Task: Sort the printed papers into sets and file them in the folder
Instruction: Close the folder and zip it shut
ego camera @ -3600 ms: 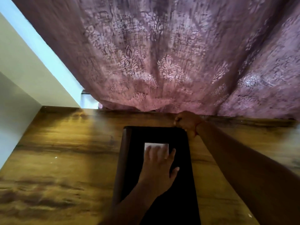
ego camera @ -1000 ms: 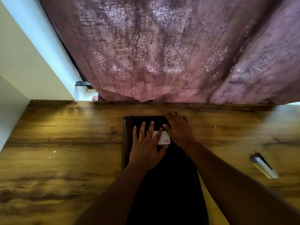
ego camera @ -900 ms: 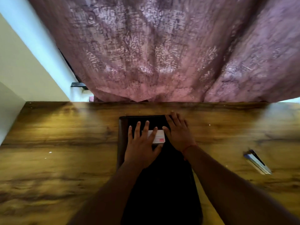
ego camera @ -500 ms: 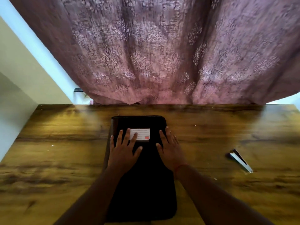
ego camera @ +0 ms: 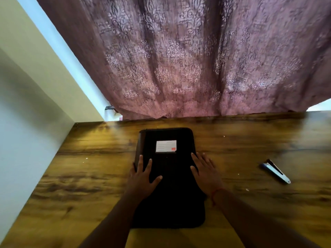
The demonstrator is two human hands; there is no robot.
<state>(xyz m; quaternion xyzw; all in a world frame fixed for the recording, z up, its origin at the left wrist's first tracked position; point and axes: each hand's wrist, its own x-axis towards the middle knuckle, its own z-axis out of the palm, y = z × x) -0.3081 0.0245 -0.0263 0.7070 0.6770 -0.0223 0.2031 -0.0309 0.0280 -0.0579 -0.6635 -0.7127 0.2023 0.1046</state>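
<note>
On the wooden table [ego camera: 75,176], a closed black folder [ego camera: 170,199] is laid flat, its white label [ego camera: 166,146] facing up. The left hand [ego camera: 142,178] and right hand [ego camera: 206,173] are rested on its cover, fingers straight and spread. A stapler [ego camera: 275,171] is noted well apart, to the right.

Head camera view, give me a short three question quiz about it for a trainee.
1. True or false: the black folder lies closed on the wooden table.
2. Which hand lies on the folder's spine-side edge? A) left hand B) right hand
3. Fill in: the stapler lies to the ______ of the folder.

Key
1. True; its white label faces up.
2. A; both hands lie flat, fingers spread.
3. Right, apart from the folder and both hands.
</note>
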